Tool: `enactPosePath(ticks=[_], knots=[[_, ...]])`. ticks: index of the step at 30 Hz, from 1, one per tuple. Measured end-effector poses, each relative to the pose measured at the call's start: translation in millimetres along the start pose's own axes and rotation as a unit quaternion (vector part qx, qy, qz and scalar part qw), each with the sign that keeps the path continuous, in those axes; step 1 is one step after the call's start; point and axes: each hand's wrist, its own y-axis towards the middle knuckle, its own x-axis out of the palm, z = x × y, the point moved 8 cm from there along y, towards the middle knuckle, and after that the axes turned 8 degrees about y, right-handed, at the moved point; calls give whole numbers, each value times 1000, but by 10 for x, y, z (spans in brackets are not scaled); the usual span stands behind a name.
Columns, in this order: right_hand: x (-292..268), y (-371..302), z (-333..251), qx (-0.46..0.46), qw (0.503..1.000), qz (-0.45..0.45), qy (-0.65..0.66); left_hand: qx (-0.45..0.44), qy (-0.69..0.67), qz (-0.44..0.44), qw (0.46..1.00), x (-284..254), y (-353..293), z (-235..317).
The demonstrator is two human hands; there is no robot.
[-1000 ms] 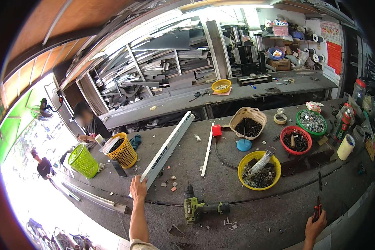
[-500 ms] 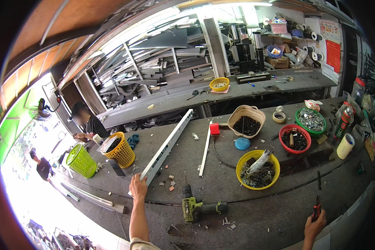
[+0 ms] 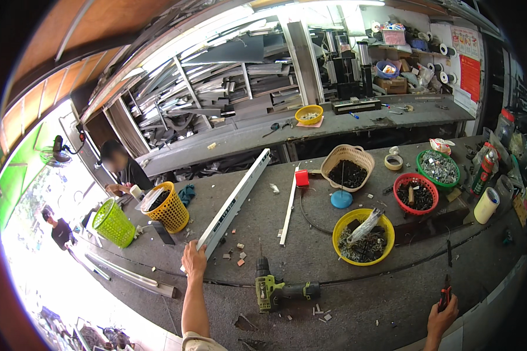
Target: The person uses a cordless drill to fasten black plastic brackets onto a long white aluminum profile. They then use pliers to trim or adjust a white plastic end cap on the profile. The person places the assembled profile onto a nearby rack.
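Observation:
My left hand (image 3: 194, 259) is closed around the near end of a long white metal profile (image 3: 231, 206). The profile slants away over the grey workbench (image 3: 240, 316), its far end toward the back edge. In my right hand (image 3: 442, 319), at the lower right, is a small hand tool with a red-and-black handle (image 3: 445, 297); it looks like pliers, though its jaws are too small to make out. Between my hands a green-and-black cordless drill (image 3: 267, 291) lies on its side, its bit pointing away from me.
Small parts fill a yellow bowl (image 3: 336, 241), a red basket (image 3: 434, 205), a green basket (image 3: 455, 178) and a beige basket (image 3: 366, 161). A thin white strip (image 3: 289, 207) lies mid-bench. Yellow and green bins (image 3: 181, 217) stand left; a co-worker (image 3: 129, 169) is behind them.
The white profile has shifted slightly in my left hand, its far end now a little higher in the picture. My right hand and its tool have stayed in place.

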Motion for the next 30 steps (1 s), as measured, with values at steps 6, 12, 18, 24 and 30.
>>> enactPosePath(ticks=[6,12,18,24,30], knots=[[44,-3,65,39,999,-12,-21,-3,2,1,1000,10,0,0],[61,-7,106,42,999,-11,-24,-7,7,-4,1000,23,7,6],[55,-10,87,36,999,-14,-28,0,0,-1,1000,20,-5,27],[19,-5,28,23,1000,-6,-15,-16,-27,-22,999,28,-9,17],[1,5,-6,12,1000,-6,-23,-13,-15,-76,997,88,-6,-100]])
